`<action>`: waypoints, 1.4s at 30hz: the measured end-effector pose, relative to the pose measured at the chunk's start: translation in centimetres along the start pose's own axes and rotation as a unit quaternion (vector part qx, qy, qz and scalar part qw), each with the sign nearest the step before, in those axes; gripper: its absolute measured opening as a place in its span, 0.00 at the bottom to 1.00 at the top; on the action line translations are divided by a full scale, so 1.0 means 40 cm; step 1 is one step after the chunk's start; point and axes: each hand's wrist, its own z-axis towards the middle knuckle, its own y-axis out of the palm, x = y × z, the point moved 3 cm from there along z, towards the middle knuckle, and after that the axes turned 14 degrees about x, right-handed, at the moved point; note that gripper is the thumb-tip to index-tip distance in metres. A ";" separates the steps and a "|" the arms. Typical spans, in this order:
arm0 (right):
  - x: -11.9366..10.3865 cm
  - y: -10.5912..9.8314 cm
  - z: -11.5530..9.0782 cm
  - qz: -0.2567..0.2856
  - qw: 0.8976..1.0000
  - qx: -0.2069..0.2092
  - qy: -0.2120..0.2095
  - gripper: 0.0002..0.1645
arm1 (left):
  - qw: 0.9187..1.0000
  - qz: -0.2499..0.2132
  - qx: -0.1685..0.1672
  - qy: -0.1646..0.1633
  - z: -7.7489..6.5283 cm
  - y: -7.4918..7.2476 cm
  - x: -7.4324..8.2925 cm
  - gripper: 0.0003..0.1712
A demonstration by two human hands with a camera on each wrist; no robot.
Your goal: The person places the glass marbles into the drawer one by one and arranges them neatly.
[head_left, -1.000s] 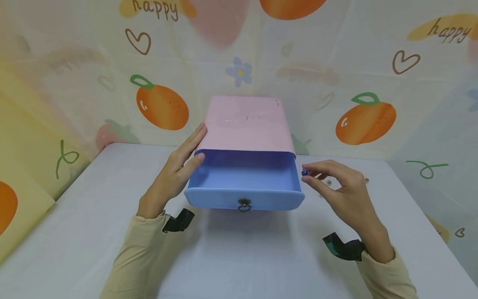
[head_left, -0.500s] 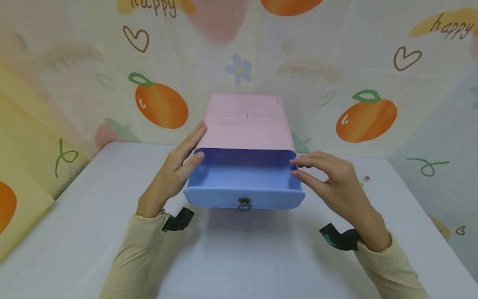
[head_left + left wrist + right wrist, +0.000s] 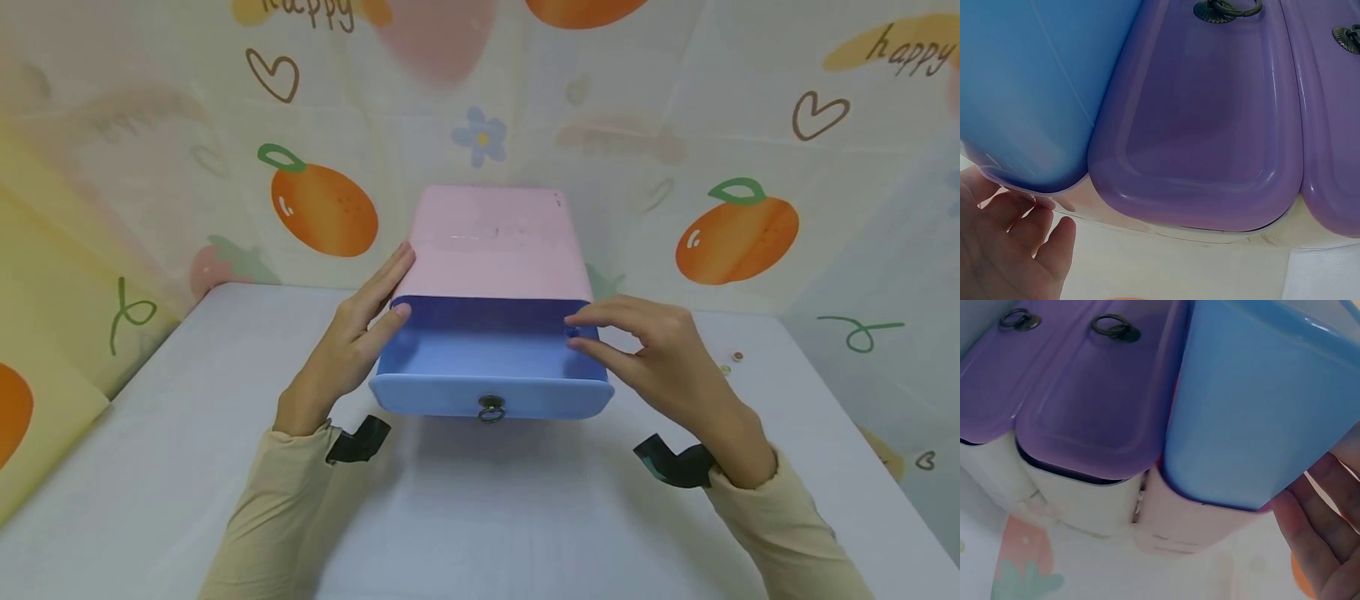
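Note:
A small drawer cabinet with a pink top [image 3: 495, 242] stands with its blue drawer [image 3: 491, 396] pulled out. A dark ring pull [image 3: 491, 408] hangs on the drawer front. My left hand [image 3: 345, 350] rests along the cabinet's left side, fingers extended and thumb by the drawer's upper left edge. Over the right part of the drawer, my right hand [image 3: 660, 354] pinches a small dark blue bead [image 3: 573, 332] between thumb and fingertips. In the right wrist view the other fingers [image 3: 1310, 531] show beside the blue drawer; the bead is hidden there.
Two purple drawers [image 3: 1204, 119] sit shut below the blue one, with ring pulls. Small beads [image 3: 737, 357] lie on the white table [image 3: 487, 517] to the right, partly behind the right hand. A fruit-print cloth [image 3: 600, 125] hangs behind the cabinet.
My right hand has moved left with the bead, from beside the drawer to over its right side. The left hand keeps its place on the cabinet.

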 end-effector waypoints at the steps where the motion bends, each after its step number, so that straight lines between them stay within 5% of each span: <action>1: 0.000 0.002 0.003 0.002 1.000 -0.004 -0.002 0.22 | 1.000 0.000 0.000 -0.001 0.000 0.000 0.000 0.33; 16: -0.005 0.040 0.035 0.023 0.996 -0.083 -0.034 0.17 | 1.000 -0.002 0.002 -0.001 0.000 0.001 -0.004 0.34; 42: -0.007 0.091 0.065 -0.010 0.967 -0.253 0.039 0.11 | 1.000 -0.007 0.004 -0.004 0.000 0.002 0.000 0.34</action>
